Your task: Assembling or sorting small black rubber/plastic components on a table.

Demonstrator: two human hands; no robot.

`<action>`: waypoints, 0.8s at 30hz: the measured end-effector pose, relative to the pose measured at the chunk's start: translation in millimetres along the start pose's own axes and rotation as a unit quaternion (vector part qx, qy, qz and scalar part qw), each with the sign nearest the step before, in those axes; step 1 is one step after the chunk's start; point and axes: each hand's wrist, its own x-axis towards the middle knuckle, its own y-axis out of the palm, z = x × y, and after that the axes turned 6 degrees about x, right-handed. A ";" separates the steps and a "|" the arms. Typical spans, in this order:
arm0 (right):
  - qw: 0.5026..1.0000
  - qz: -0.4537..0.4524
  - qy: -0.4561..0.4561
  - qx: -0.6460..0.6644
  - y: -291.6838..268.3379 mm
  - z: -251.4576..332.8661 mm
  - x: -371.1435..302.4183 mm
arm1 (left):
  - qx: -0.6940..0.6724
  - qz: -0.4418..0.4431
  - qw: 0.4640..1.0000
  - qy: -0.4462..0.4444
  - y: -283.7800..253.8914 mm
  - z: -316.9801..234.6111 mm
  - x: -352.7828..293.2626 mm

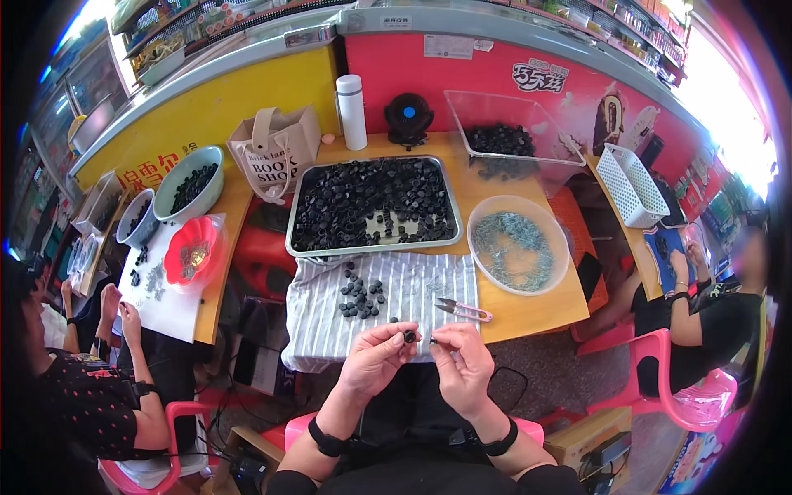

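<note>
Both hands working close to the body at the table's near edge: left hand point(375, 356) is pinching a small black cap point(409, 336) between thumb and forefinger, right hand point(464, 363) is closing its fingertips on a tiny dark piece point(434, 338) just beside the cap. Beyond them, the metal tray point(373, 246) is sitting full of black caps. Round clear bowl point(518, 244) of metal springs is resting to its right. Striped cloth point(412, 297) is carrying a loose cap pile point(361, 297). Pink-handled snips point(464, 309) are lying near the right hand.
</note>
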 end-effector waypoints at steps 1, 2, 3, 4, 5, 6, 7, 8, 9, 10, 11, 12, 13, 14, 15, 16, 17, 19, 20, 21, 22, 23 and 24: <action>1.000 -0.020 -0.008 0.000 1.5 6.0 -2.0 | -0.012 -0.008 1.000 -0.007 4.6 1.1 -3.1; 0.999 -0.040 -0.016 0.001 2.2 9.8 -4.0 | -0.025 -0.016 0.999 -0.014 9.1 2.6 -6.4; 0.999 -0.040 -0.016 0.001 8.6 10.1 -5.1 | -0.025 -0.016 0.999 -0.015 8.3 -1.2 -8.5; 0.998 -0.048 -0.036 -0.020 14.5 10.2 -6.6 | -0.032 -0.020 0.999 -0.023 7.5 -4.7 -10.5; 0.996 -0.056 -0.055 -0.042 19.3 10.1 -7.6 | -0.039 -0.023 0.998 -0.031 5.9 -7.3 -12.0; 0.996 -0.052 -0.055 -0.042 19.8 9.1 -7.5 | -0.041 -0.025 0.998 -0.029 6.1 -6.0 -12.5; 0.992 -0.044 -0.089 -0.075 20.1 7.6 -7.1 | -0.051 -0.028 0.998 -0.025 6.3 -4.4 -12.5; 0.986 -0.036 -0.123 -0.108 20.1 5.9 -6.9 | -0.061 -0.030 0.997 -0.021 6.3 -3.0 -12.5; 0.986 -0.035 -0.122 -0.109 20.4 5.5 -8.1 | -0.063 -0.031 0.997 -0.022 6.8 -2.2 -13.6; 0.982 -0.029 -0.137 -0.123 20.8 4.7 -9.2 | -0.063 -0.034 0.997 -0.021 7.2 -1.6 -14.5; 0.979 -0.024 -0.152 -0.137 21.0 4.0 -10.3 | -0.063 -0.037 0.997 -0.020 7.7 -1.0 -15.4; 0.978 -0.024 -0.152 -0.138 21.3 3.0 -11.1 | -0.064 -0.038 0.997 -0.020 7.8 -0.7 -15.8; 0.976 -0.022 -0.159 -0.148 21.6 2.1 -12.3 | -0.064 -0.042 0.997 -0.021 7.9 -0.4 -16.2; 0.973 -0.020 -0.165 -0.159 21.9 1.9 -12.9 | -0.063 -0.046 0.997 -0.022 7.9 -0.4 -16.5; 0.973 -0.019 -0.166 -0.159 22.2 2.0 -12.8 | -0.064 -0.046 0.997 -0.021 8.1 -0.4 -16.7; 0.970 -0.018 -0.177 -0.168 22.8 2.2 -12.5 | -0.061 -0.047 0.997 -0.021 8.4 -0.6 -16.9; 0.966 -0.017 -0.188 -0.177 23.0 2.4 -12.0 | -0.058 -0.049 0.997 -0.021 8.6 -0.8 -16.9; 0.964 -0.012 -0.193 -0.182 23.4 2.8 -10.8 | -0.056 -0.048 0.997 -0.017 7.0 -0.6 -17.1; 0.962 -0.008 -0.198 -0.188 23.6 2.8 -10.4 | -0.053 -0.046 0.997 -0.014 6.3 -0.6 -17.3; 0.962 -0.008 -0.199 -0.188 23.8 2.5 -10.5 | -0.054 -0.046 0.997 -0.013 6.4 -0.4 -17.4; 0.962 -0.012 -0.198 -0.185 24.2 1.9 -10.8 | -0.050 -0.045 0.998 -0.009 6.7 0.0 -17.4; 0.963 -0.015 -0.198 -0.183 24.6 1.2 -11.0 | -0.046 -0.043 0.998 -0.005 7.0 0.3 -17.4; 0.963 -0.015 -0.198 -0.183 24.9 0.2 -11.2 | -0.047 -0.043 0.998 -0.005 7.6 0.7 -17.3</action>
